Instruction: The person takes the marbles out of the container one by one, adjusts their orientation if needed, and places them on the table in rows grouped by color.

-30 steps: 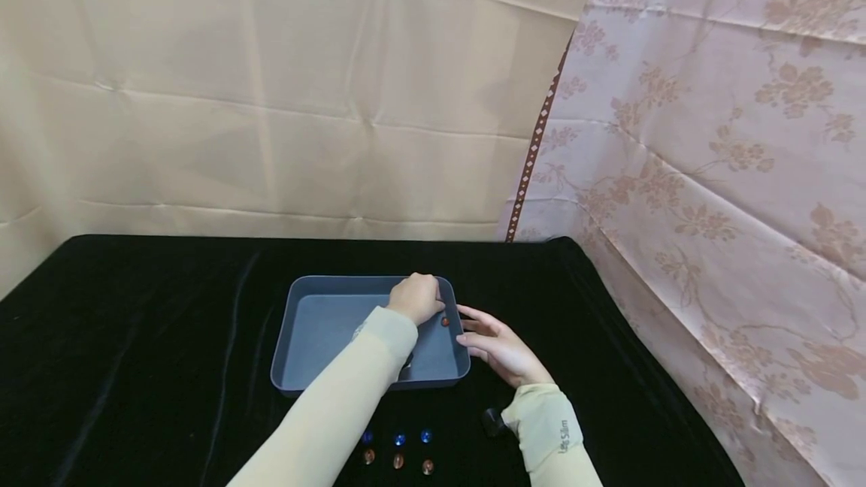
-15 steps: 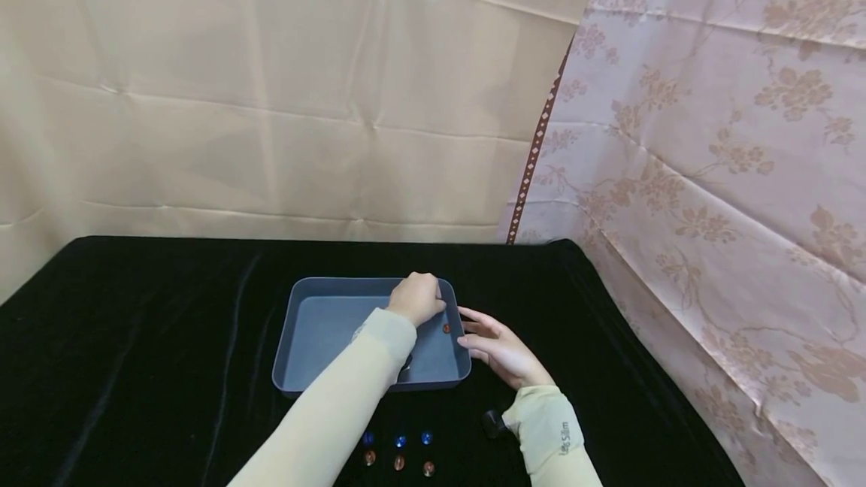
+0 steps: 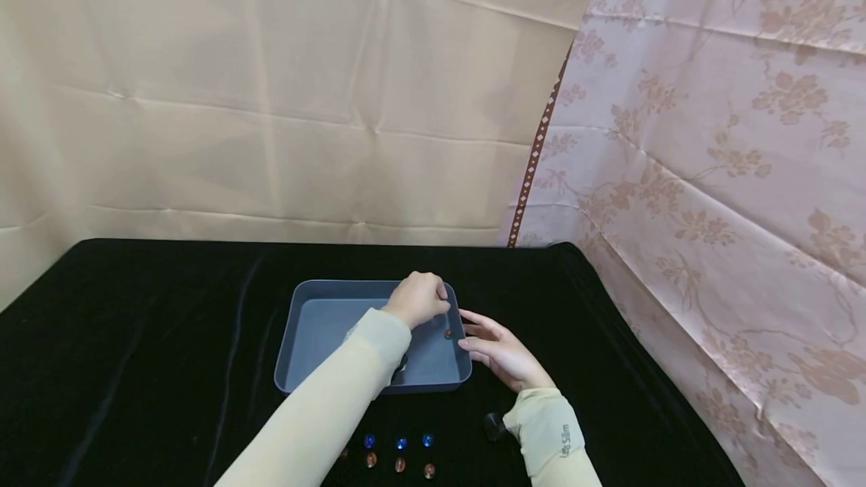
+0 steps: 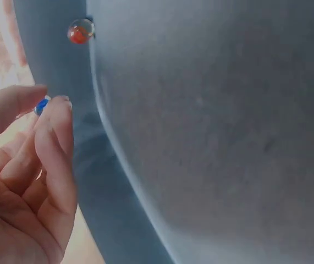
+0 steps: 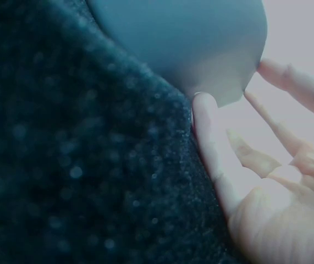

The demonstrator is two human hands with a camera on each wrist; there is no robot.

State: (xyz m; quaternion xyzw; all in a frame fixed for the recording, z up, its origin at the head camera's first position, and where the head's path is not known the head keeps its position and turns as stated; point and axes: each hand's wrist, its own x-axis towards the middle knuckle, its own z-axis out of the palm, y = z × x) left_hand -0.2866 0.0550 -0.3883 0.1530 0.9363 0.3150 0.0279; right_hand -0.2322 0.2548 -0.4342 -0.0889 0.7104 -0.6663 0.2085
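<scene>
My left hand point(image 3: 418, 299) is over the right part of the blue-grey tray point(image 3: 325, 337). In the left wrist view, its thumb and fingertips pinch a blue marble point(image 4: 42, 106), which the hand hides in the head view. An orange-and-clear marble point(image 3: 448, 334) lies inside the tray near its right wall. My right hand point(image 3: 504, 352) is at the tray's right end, outside it, with fingers extended. Its fingertips touch the outer wall point(image 5: 200, 49) in the right wrist view.
In front of the tray, blue marbles point(image 3: 402, 443) form a row on the black cloth point(image 3: 169, 367). Closer in is a row of amber marbles point(image 3: 401, 464), partly covered by my left sleeve point(image 3: 325, 404). A beige curtain point(image 3: 271, 96) hangs behind the table.
The orange marble has shifted slightly toward the tray's near side. My left hand has turned and lifted a little, and its forearm moved left, uncovering another amber marble. The right hand stays in place.
</scene>
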